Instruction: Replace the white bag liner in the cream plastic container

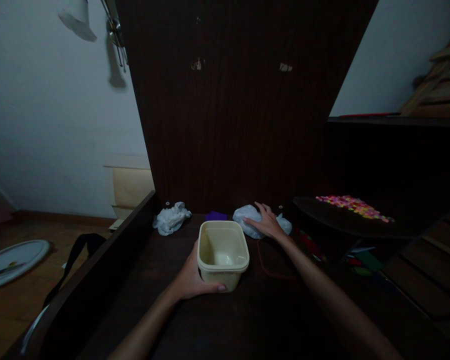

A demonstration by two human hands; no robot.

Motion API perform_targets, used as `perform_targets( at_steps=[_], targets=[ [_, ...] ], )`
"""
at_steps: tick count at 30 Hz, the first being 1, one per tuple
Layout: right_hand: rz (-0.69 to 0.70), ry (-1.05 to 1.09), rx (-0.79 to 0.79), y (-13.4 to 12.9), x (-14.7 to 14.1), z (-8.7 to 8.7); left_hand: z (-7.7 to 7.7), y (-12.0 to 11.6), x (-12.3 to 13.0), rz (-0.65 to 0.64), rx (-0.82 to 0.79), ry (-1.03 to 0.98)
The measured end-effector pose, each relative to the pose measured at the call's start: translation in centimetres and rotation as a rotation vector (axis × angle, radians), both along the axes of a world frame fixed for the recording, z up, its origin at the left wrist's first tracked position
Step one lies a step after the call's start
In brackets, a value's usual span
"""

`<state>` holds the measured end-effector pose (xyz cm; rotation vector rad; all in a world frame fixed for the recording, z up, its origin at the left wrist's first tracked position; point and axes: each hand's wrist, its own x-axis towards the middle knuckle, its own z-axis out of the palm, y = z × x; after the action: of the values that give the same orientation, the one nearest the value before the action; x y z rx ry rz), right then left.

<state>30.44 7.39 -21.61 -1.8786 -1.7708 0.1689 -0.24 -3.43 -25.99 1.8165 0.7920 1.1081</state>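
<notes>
A cream plastic container [223, 269], open at the top and with nothing visible inside, stands upright near the middle of the dark surface. My left hand [195, 280] is wrapped round its left side, thumb across the front. Farther back and to the right, my right hand [266, 223] rests over a white plastic bag [247, 215], fingers spread. A second crumpled white bag [171, 219] lies at the back left. Between the two bags is a small purple item [215, 216], partly behind the container.
A dark upright panel [232, 110] rises behind, and a raised side board [108, 260] runs along the left. Colourful small pieces [354, 206] cover part of a dark shelf [322, 212] at right. A reddish-brown outline [264, 265] lies under my right forearm.
</notes>
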Motion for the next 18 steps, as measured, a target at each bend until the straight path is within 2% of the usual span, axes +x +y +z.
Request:
perform_targets(
  at_steps=[4,8,18],
  targets=[
    [0.016,-0.041,-0.098,0.6,-0.4,-1.5,0.3,-0.1,0.0,0.001,0.000,-0.007],
    [0.027,-0.096,-0.132,1.0,-0.2,-2.2,0.2,-0.1,0.0,0.005,0.011,0.000],
    [-0.028,-0.181,-0.106,0.9,0.1,-2.0,-0.2,0.0,0.0,-0.002,0.002,-0.008]
  ],
)
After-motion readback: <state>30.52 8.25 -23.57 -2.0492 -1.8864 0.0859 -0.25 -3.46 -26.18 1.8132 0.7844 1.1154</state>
